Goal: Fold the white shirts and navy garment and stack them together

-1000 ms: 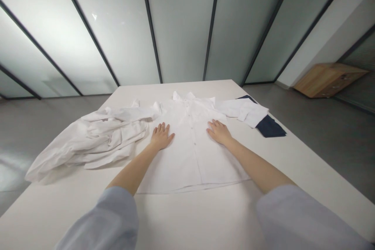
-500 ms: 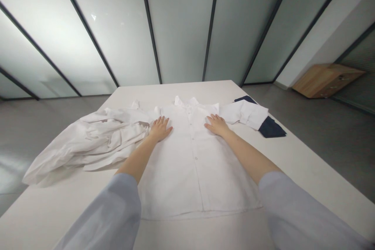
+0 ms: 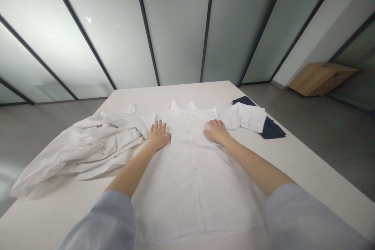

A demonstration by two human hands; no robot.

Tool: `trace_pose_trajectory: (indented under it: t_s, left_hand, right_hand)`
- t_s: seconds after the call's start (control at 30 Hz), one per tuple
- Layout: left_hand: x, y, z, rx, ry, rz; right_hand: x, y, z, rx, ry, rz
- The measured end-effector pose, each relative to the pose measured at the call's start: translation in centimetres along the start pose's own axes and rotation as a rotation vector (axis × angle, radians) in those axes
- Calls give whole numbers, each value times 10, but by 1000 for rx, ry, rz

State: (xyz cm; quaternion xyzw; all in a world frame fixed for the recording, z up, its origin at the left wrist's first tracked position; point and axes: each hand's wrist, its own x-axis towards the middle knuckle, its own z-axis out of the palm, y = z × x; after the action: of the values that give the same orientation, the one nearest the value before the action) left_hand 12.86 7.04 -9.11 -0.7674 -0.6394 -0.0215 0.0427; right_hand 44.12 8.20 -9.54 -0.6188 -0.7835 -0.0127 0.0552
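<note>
A white button-up shirt [image 3: 175,187] lies front side up on the table, its collar at the far end and its hem towards me. My left hand [image 3: 159,136] rests palm down along the shirt's left edge, just below the shoulder, with the fingers apart. On the opposite side of the chest, my right hand [image 3: 216,131] lies on the cloth below the sleeve, its fingers slightly bent. Neither hand holds anything that I can see. The shirt's right sleeve reaches out across a dark navy folded cloth [image 3: 272,128].
Left of the shirt, a crumpled heap of white cloth [image 3: 93,140] reaches the edge of the white table [image 3: 310,175]. Frosted glass panels [image 3: 178,27] with dark frames stand behind. A wooden cabinet [image 3: 319,78] is on the floor at the far right.
The view has shifted slightly, so the shirt and the white heap appear lower and nearer. Both hands stay on the shirt's chest, and the right fingers look a little more bent.
</note>
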Motion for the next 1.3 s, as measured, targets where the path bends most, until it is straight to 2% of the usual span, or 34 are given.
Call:
trace_pose_trajectory:
  t_s: [0.1, 0.23, 0.43, 0.57, 0.67, 0.77, 0.93, 1.1, 1.3]
  left_hand:
    - [25, 3, -4, -52, -9, 63]
    - [47, 5, 2, -67, -56, -12]
    - [43, 5, 14, -66, -53, -102]
    - [37, 10, 6, -67, 56, -96]
    - [28, 18, -6, -58, 124, -45]
    - [15, 31, -10, -80, 66, -48]
    - [4, 43, 1, -103, -65, -120]
    - [14, 38, 10, -85, -97, -116]
    - [32, 35, 11, -71, -114, -110]
  right_hand:
    - [20, -2, -2, 51, 11, -83]
    - [41, -7, 7, 60, -17, -16]
    - [37, -8, 18, 55, -13, 59]
    - [32, -8, 14, 56, 53, 56]
    - [29, -11, 9, 38, 132, 132]
    - [28, -13, 6, 6, 177, 196]
    - [31, -11, 7, 1, 118, 142]
    - [36, 3, 13, 9, 28, 26]
    - [52, 12, 17, 42, -22, 41]
